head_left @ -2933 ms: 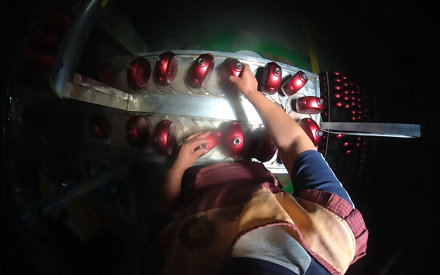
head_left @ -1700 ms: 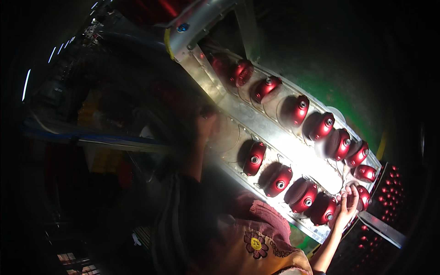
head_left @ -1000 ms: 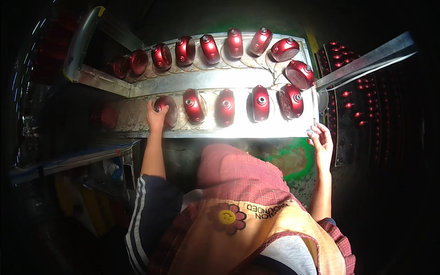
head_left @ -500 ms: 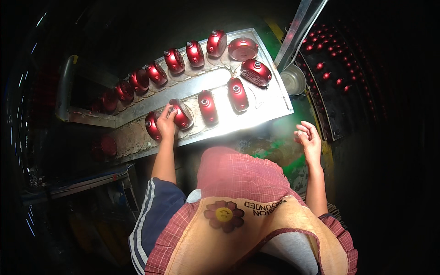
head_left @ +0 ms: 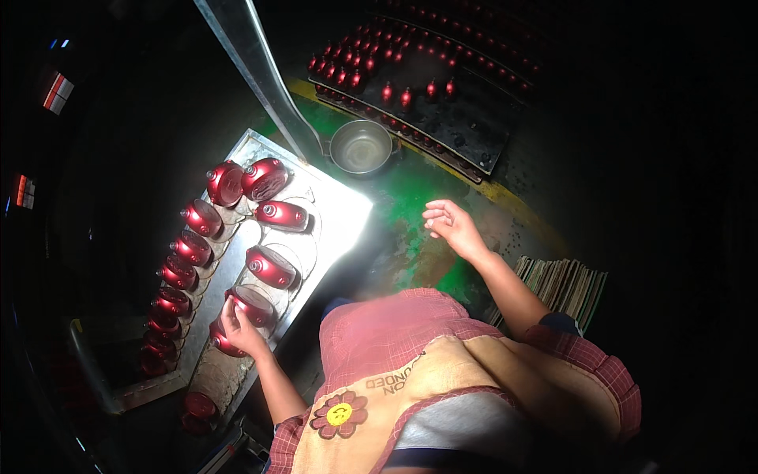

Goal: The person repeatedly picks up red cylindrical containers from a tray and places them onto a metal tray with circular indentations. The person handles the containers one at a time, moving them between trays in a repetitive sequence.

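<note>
Bright light is falling on a metal conveyor table [head_left: 220, 294] beneath the left hand [head_left: 244, 330], whose fingers are touching a round red vessel [head_left: 257, 305]; whether they are gripping it, I cannot tell. A second red vessel [head_left: 223, 342] is sitting just beside that hand. Over the green-patched floor [head_left: 404, 221], the right hand [head_left: 452, 226] is hovering empty, fingers loosely curled, while a metal pan [head_left: 361, 148] is resting beyond it, leftward.

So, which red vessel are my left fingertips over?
The red vessel directly above, in the picture, its neighbour partly hidden by your left hand; only its left end lies behind your fingertips.
</note>
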Demonstrator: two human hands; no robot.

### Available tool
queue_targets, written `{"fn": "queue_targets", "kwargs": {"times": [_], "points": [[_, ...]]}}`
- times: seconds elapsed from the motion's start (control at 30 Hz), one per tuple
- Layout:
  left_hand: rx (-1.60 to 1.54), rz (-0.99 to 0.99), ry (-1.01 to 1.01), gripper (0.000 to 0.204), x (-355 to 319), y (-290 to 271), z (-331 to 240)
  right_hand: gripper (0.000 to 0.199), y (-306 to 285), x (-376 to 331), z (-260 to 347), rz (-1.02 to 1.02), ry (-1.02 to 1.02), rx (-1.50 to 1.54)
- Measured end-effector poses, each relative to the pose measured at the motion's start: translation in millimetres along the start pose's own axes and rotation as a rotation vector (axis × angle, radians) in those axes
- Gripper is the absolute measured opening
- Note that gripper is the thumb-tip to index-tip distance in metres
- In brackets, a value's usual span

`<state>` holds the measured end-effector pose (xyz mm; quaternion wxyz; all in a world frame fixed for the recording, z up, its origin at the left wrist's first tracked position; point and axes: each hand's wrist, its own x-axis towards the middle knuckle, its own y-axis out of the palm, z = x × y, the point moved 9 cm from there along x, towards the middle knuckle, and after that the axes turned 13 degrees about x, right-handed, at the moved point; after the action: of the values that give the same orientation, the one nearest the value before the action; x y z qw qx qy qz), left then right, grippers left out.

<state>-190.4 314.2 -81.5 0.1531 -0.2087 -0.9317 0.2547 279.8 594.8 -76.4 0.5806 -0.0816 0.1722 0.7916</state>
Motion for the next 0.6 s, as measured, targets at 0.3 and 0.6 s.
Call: {"fn": "queue_targets", "kwargs": {"times": [0.3, 0.6], "points": [[-0.345, 0.895, -0.157, 0.015, -87, 184, -113, 0.037, 8, 26, -8, 0.023, 0.114, 0.208], [-0.295, 1.155, -0.247, 0.015, -80, 328, -162, 0.035, -98, 118, 20, -0.164, 0.047, 0.185]]}}
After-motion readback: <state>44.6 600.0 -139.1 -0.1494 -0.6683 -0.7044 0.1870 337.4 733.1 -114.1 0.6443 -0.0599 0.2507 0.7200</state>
